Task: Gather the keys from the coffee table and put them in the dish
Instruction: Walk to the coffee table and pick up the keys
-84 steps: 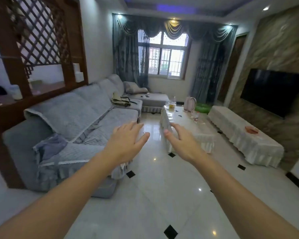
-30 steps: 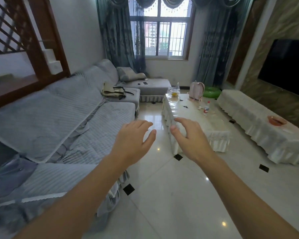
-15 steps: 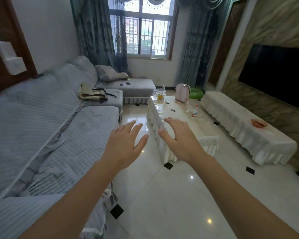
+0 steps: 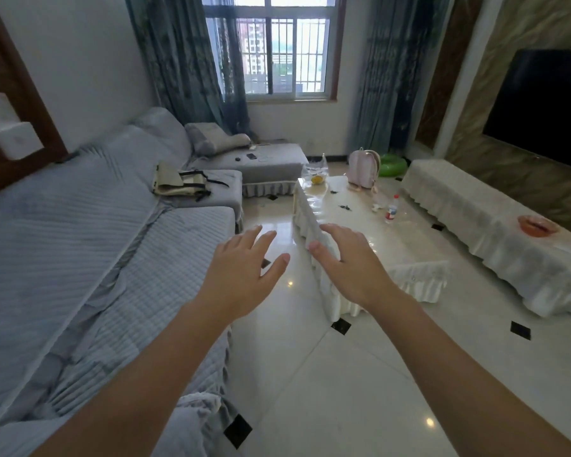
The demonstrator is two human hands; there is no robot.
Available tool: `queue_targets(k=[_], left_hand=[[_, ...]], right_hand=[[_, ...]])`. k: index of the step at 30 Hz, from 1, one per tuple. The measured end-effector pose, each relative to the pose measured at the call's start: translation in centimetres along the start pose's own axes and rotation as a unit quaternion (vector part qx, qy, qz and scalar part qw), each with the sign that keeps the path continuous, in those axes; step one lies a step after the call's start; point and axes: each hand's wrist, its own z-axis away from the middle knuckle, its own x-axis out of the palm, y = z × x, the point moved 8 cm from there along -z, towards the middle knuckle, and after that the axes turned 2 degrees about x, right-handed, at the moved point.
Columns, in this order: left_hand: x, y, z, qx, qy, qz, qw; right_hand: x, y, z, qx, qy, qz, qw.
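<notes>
Head cam: my left hand [image 4: 241,275] and right hand [image 4: 350,268] are spread empty, since the keys [image 4: 345,207] lie far up the coffee table [image 4: 409,245].

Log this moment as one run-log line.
phase: approach | left hand: open, empty | right hand: open, empty | keys: small dark items on coffee table, untouched | dish: on TV bench

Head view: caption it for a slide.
Both empty hands, left and right, reach toward the coffee table; orange dish waits on the covered bench.
</notes>
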Motion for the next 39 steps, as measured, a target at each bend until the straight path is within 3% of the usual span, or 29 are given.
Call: queue_targets(k=[9, 17, 23, 30, 39], left_hand=[[4.3, -0.4, -13.5, -0.001, -0.003, -0.045, 0.999], [7.7, -2.7, -19.7, -0.029, -0.020, -0.053, 0.998], [10.4, -5.1, -26.0, -0.037, 0.012, -0.043, 0.998], [15.6, -10.7, -34.3, -0.012, 0.006, -0.016, 1.000], [19.1, -17.5, -48.2, 0.027, 0.019, 0.055, 0.998]], right_hand=[[0.1, 7.1, -13.7, 0.004, 0.000, -0.043, 0.999], [1.7, 9.9, -21.8, -0.025, -0.014, -0.050, 0.998], [3.9, 12.5, -27.4, -0.024, -0.021, -0.032, 0.999], [8.5, 14.5, -35.7, -0.004, -0.036, 0.003, 0.999], [10.7, 15.5, -48.5, 0.033, 0.008, 0.062, 0.998]])
